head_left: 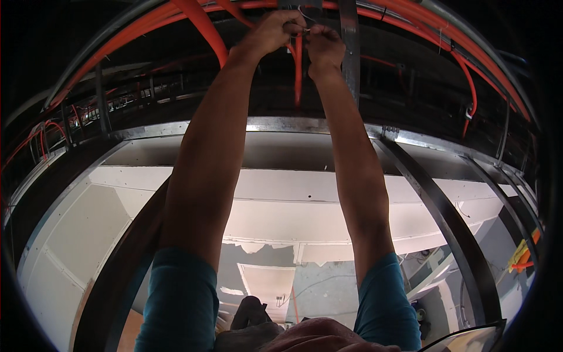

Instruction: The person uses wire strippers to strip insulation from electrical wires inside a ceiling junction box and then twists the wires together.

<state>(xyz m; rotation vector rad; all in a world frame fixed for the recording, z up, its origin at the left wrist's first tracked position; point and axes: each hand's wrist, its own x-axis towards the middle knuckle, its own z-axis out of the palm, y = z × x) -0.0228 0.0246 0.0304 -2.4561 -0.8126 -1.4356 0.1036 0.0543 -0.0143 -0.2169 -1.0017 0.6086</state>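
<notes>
Both my arms reach up to the top of the view, bare below teal sleeves. My left hand [277, 32] is closed, thumb and fingers pinched on a thin wire [307, 30]. My right hand [325, 48] pinches the same wire from the other side, its fingers nearly touching those of the left. The wire is fine, and its ends are too small to make out. Just below the hands hangs an orange conduit [298, 73]. A grey perforated metal strut [350, 53] stands right beside my right hand.
Thick orange conduits [202, 29] bend across the top. A metal ceiling channel [281, 124] spans below the hands, with dark metal studs [446, 214] running from it. White plasterboard [284, 185] lies beyond, and a floor [325, 287] shows far below.
</notes>
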